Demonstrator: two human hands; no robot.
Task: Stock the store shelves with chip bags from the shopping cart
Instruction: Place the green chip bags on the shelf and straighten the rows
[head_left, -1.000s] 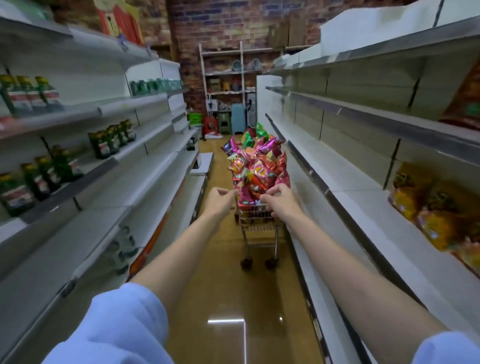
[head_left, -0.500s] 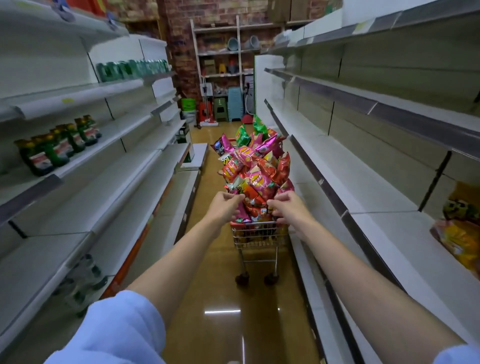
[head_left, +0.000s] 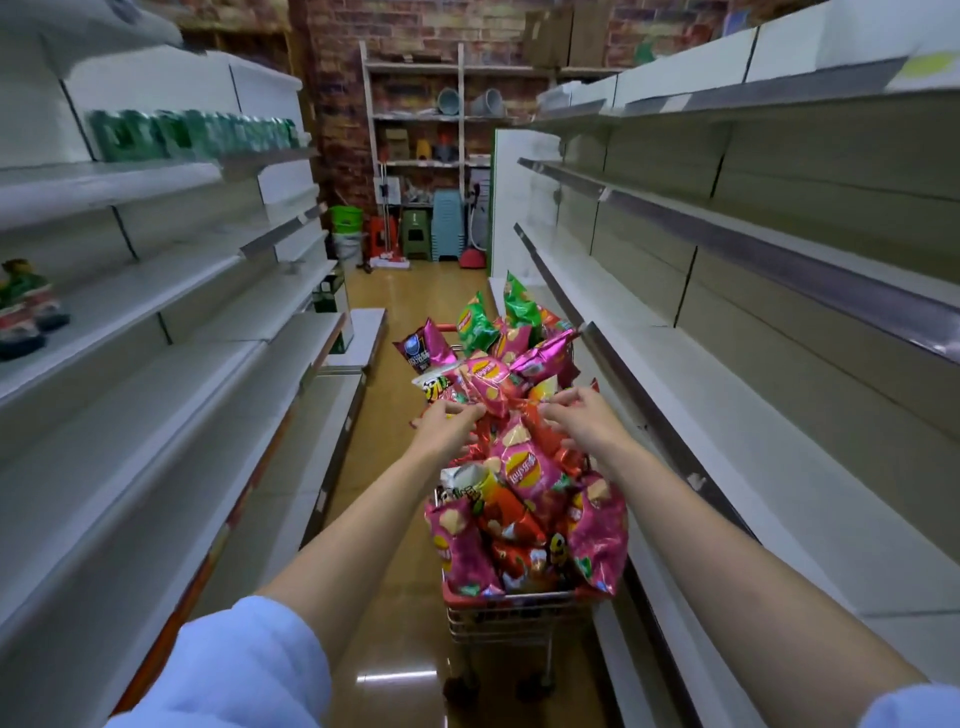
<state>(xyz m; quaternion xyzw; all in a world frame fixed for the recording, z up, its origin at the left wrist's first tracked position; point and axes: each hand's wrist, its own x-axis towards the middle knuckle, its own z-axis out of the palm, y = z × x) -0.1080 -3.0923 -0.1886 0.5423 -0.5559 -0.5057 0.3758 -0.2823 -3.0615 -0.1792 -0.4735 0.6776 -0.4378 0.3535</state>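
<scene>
the right-hand shelves (head_left: 779, 467) are sitting bare along the aisle, which is probably why the shopping cart (head_left: 511, 616) is parked tight against their lower edge: a short reach from pile to shelf. the left shelves (head_left: 156, 415) are mostly bare too, with only green bottles (head_left: 192, 132) lining a high board and a few more bottles (head_left: 26, 306) poking in at the left edge.

the cart is heaped way over its rim with chip bags (head_left: 524, 467), mostly pink and red near the handle end, a couple of green ones standing up at the far end, a purple one leaning off the far left corner.

both hands are reaching over the middle of the heap. the left hand (head_left: 449, 421) is curling its fingers onto the pink bag (head_left: 491, 384) on top, looks like it's pinching the edge. the right hand (head_left: 582, 415) is spreading its fingers over the bags beside it, touching but not clearly holding anything. i'm guessing they're picking the first bag to lift out.
</scene>
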